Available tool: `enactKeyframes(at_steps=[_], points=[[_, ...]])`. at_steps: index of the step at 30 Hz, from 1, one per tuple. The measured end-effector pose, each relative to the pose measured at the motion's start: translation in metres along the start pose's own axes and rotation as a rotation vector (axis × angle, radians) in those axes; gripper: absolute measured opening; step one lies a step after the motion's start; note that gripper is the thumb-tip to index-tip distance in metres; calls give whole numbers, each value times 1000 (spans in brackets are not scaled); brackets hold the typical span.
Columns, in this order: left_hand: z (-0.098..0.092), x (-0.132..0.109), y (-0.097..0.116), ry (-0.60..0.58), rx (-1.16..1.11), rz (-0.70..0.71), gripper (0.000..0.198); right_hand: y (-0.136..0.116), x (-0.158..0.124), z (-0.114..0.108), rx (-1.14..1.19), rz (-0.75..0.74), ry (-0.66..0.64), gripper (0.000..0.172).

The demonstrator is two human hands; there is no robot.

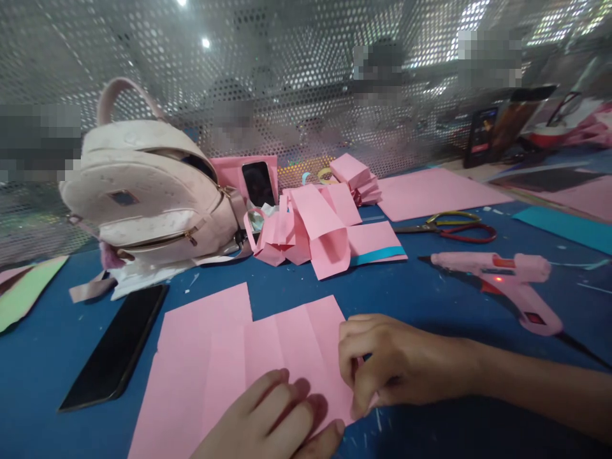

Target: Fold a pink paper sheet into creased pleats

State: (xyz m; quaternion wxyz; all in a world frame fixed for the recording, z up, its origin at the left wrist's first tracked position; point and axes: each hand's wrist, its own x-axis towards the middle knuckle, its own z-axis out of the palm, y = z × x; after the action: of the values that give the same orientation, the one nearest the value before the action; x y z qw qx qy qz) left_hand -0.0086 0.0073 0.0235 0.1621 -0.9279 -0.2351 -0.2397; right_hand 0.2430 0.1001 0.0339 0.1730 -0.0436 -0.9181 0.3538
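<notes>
A creased sheet of pink paper (268, 344) lies on the blue table in front of me, with fold lines running across it. My left hand (277, 417) rests on its near part, fingers curled and the thumb along the lower edge. At the sheet's right edge, my right hand (382, 363) pinches the paper between thumb and curled fingers. Another pink piece (205, 319) shows at the left, and whether it is joined to the sheet is unclear.
A pink glue gun (507, 274) with a lit red light lies right, below scissors (449, 228). Left are a black phone (115, 347) and a pale backpack (153, 191). Folded pink paper pieces (325, 223) sit centrally behind, before a perforated metal screen (306, 76).
</notes>
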Motion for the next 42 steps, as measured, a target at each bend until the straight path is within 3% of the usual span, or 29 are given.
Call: enactKeyframes(at_steps=[5, 11, 18, 42], points=[[1, -1, 1, -6, -5, -12, 30, -1, 3, -2, 33, 20, -22, 23], [-4, 0, 0, -24, 3, 2, 34, -8, 9, 6, -50, 254, -16, 15], [-4, 2, 2, 17, 30, -8, 39, -15, 14, 20, -232, 430, 34, 30], [-5, 0, 3, -55, -26, 1, 39, -12, 11, 27, -454, 287, 69, 26]])
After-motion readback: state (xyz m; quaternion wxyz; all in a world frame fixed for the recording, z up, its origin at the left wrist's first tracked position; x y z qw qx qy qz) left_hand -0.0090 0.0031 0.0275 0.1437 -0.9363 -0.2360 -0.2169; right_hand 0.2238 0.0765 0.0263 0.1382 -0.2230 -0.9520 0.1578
